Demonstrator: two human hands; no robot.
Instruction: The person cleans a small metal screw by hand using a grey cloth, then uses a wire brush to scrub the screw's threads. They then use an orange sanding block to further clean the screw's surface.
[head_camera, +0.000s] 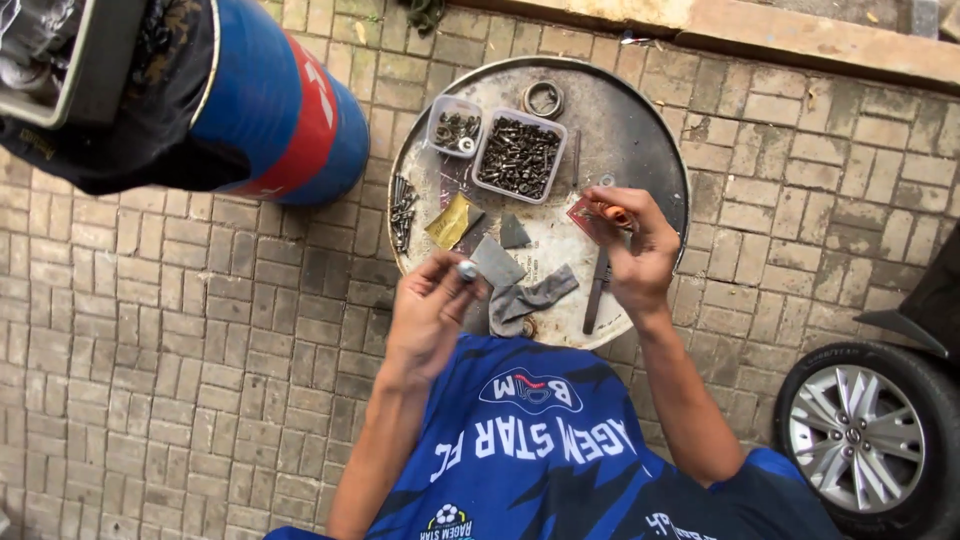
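Head view: the left hand (428, 312) is closed at the fingertips on a small metal part (467, 270), held above the near edge of the round drum top (650, 150). The right hand (630, 250) is curled around an orange-handled tool (612, 212) over the drum's right side. Judged from the layout, work is midway: one part is in hand, while many fasteners remain in the large tray (519, 156) and small tray (456, 127). Grey cloth (530, 297) lies between the hands.

Beside the round drum top (640, 130) stands a blue-and-red barrel (285, 110); on it, two tubs of screws (518, 155); a car wheel (865, 435) lies well apart.
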